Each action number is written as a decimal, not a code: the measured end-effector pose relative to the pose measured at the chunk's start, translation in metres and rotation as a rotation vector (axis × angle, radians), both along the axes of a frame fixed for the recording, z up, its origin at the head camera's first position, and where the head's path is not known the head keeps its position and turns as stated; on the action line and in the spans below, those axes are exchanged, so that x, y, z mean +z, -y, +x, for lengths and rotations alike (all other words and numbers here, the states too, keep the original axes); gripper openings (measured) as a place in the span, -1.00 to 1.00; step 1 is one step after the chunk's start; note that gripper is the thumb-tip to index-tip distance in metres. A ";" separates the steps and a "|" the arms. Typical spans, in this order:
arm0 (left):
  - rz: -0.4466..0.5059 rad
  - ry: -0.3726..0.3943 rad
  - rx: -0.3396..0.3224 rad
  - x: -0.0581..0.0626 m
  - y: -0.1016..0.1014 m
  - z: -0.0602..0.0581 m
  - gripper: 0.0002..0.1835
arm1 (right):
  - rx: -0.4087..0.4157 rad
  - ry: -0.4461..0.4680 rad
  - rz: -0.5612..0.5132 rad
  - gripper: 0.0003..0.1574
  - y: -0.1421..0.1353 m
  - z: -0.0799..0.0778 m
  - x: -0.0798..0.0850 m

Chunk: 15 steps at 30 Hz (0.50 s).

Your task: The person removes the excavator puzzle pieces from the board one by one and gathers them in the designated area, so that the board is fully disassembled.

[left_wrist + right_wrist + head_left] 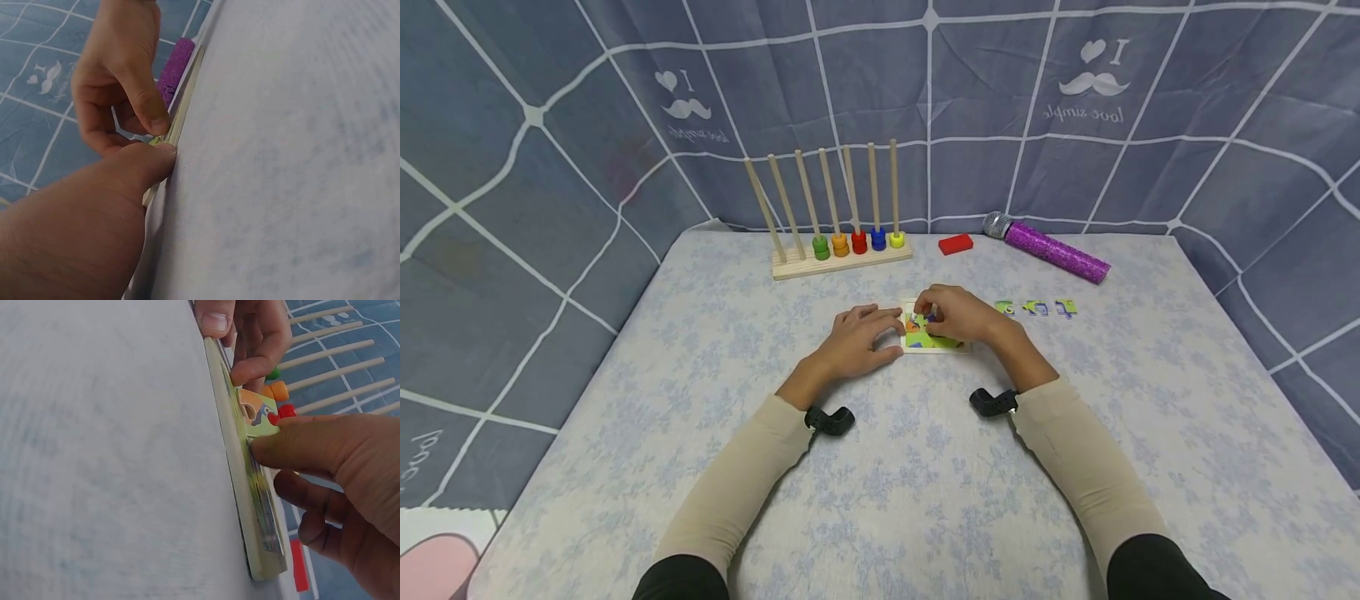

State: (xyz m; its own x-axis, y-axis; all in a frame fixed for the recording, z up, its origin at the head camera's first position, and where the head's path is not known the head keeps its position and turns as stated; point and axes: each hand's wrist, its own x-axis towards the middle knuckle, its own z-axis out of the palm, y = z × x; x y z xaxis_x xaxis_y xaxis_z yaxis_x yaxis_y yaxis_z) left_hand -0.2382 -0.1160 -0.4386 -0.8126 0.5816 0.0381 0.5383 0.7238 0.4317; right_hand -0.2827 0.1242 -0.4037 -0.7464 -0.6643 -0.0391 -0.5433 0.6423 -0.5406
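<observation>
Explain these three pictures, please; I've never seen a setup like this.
No robot here: a person works bare-handed. The wide picture comes from a head camera; the two tilted close-ups come from cameras on the wrists. On the table are a puzzle board, three loose pieces, a wooden peg rack with coloured rings, a red block and a purple microphone. The left hand rests at the board's left edge; the right hand appears to pinch a tilted puzzle piece over it.

- The left hand (859, 343) is lying palm-down, its thumb (886, 357) spreading from the fingers (883, 315).
- The right hand (958, 315) is curling its fingers downward.
- Both forearms (741, 471) are angling inward.
</observation>
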 end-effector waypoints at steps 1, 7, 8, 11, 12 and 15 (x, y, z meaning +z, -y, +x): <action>0.000 0.000 -0.001 0.000 0.000 0.000 -0.68 | 0.006 -0.005 -0.001 -0.69 0.000 0.000 0.000; 0.009 -0.001 -0.002 -0.002 -0.001 -0.001 -0.68 | 0.020 -0.082 0.035 -0.70 0.000 0.000 -0.001; 0.010 -0.001 -0.001 -0.003 -0.001 -0.001 -0.69 | 0.018 -0.091 0.041 -0.70 0.000 0.000 -0.001; 0.007 0.000 0.000 -0.003 -0.002 -0.002 -0.69 | 0.011 -0.083 0.012 -0.69 -0.003 0.000 0.002; 0.003 0.000 0.004 -0.003 -0.002 -0.002 -0.69 | 0.008 -0.080 -0.010 -0.69 -0.005 -0.001 0.003; 0.002 0.001 0.013 -0.003 -0.001 -0.001 -0.70 | -0.013 -0.083 -0.096 -0.69 -0.014 -0.003 0.010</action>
State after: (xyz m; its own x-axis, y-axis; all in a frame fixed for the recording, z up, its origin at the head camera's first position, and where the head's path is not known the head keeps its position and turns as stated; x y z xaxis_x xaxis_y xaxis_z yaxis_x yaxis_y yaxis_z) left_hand -0.2395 -0.1146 -0.4413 -0.8203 0.5706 0.0385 0.5282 0.7302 0.4333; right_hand -0.2859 0.1386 -0.3932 -0.7532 -0.6521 0.0869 -0.5807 0.5970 -0.5535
